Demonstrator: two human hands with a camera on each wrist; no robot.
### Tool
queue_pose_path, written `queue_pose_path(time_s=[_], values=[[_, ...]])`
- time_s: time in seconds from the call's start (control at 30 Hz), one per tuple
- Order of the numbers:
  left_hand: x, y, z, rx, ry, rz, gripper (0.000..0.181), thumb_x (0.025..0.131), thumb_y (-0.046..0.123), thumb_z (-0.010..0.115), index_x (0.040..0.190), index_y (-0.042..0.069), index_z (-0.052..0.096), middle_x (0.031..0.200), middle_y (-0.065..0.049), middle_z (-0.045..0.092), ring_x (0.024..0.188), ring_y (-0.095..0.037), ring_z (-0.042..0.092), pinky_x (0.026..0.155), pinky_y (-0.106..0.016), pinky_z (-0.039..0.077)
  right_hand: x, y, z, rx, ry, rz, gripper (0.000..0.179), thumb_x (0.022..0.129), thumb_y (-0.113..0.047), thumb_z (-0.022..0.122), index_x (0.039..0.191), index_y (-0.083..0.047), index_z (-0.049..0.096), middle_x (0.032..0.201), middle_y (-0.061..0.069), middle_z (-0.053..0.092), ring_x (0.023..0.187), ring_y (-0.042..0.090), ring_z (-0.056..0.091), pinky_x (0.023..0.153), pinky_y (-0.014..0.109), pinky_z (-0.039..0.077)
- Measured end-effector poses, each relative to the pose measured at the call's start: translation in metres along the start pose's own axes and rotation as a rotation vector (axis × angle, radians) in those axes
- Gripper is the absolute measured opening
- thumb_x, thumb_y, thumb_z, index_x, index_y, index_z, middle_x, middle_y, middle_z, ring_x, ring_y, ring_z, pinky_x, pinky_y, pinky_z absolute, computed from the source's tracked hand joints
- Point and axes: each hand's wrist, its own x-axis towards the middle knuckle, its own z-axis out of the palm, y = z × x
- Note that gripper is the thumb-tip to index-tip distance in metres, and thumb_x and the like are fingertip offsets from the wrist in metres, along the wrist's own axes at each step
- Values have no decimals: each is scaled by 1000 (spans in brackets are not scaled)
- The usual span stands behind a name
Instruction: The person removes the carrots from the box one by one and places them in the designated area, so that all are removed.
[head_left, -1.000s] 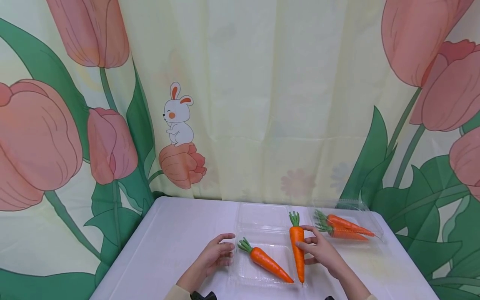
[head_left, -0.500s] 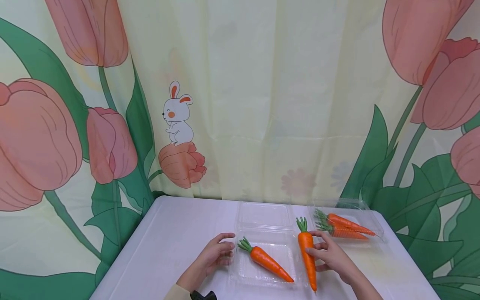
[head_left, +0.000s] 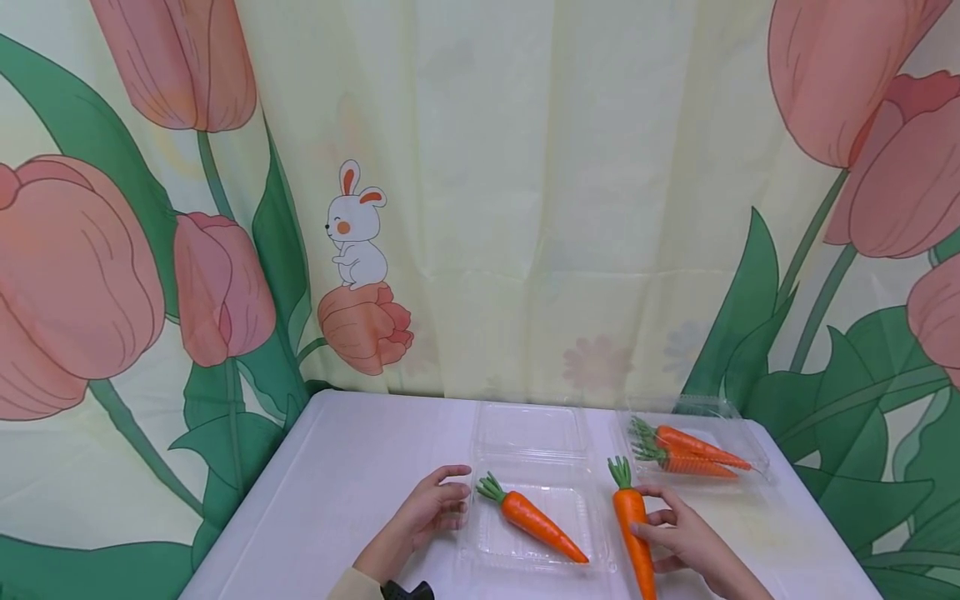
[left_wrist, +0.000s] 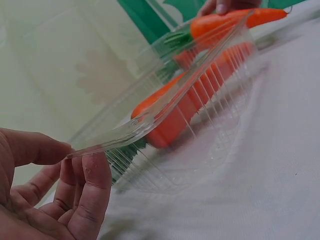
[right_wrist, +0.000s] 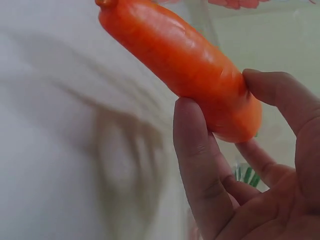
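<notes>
In the head view my left hand (head_left: 431,510) is at the left side of an opened clear plastic clamshell box (head_left: 573,502). The left wrist view shows thumb and fingers pinching the box's rim (left_wrist: 116,142). One orange carrot (head_left: 534,521) with a green top lies slantwise inside the box. My right hand (head_left: 681,533) grips a second carrot (head_left: 633,533) just right of the box, its green top pointing away from me. In the right wrist view, thumb and fingers hold this carrot (right_wrist: 185,57) around its thick end, above the white surface.
At the back right of the white table (head_left: 360,467) stands another clear box (head_left: 752,435), with carrots (head_left: 701,448) in it. The near box's lid (head_left: 531,429) is folded back behind it. A curtain (head_left: 487,208) printed with tulips and a rabbit hangs behind the table.
My right hand has moved the carrot rightward and nearer to me, from over the box's right edge to beside it. My left hand and the carrot in the box stay in place.
</notes>
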Motion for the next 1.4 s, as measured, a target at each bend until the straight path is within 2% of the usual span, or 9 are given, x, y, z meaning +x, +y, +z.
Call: queue_pose_path(time_s=[0.2, 0.53, 0.77, 1.07, 1.4], values=[[1, -1, -1, -3, 2, -6, 50, 97, 14, 69, 143, 6, 53, 95, -3, 65, 76, -14, 63, 64, -27, 60, -4, 14, 0, -1, 2, 39, 81, 87, -31, 84, 149, -6, 38, 107, 15, 62, 84, 24, 65, 75, 41, 64], [2, -2, -1, 3, 5, -7, 50, 97, 14, 70, 143, 6, 53, 96, -3, 65, 77, -15, 63, 65, -27, 60, -7, 34, -13, -11, -79, 38, 81, 92, -33, 78, 150, -1, 31, 107, 14, 62, 84, 25, 62, 77, 41, 63], [0, -2, -1, -4, 8, -11, 48, 97, 13, 68, 142, 6, 54, 96, -3, 66, 76, -14, 63, 64, -27, 60, -6, 41, -23, 2, -62, 73, 83, 93, -35, 77, 151, -1, 28, 109, 14, 64, 85, 25, 64, 79, 40, 63], [-3, 0, 0, -1, 0, -21, 49, 97, 13, 69, 143, 5, 53, 97, -4, 66, 77, -15, 64, 65, -27, 60, -6, 45, -22, 12, -40, 125, 81, 93, -33, 77, 150, 0, 29, 107, 19, 63, 84, 27, 64, 78, 39, 63], [1, -1, -4, -10, 8, -17, 48, 97, 15, 69, 142, 7, 54, 96, -3, 66, 76, -14, 65, 65, -27, 60, -3, 43, -28, 14, 4, 95, 82, 90, -30, 81, 150, 2, 36, 112, 16, 65, 86, 23, 67, 81, 40, 63]])
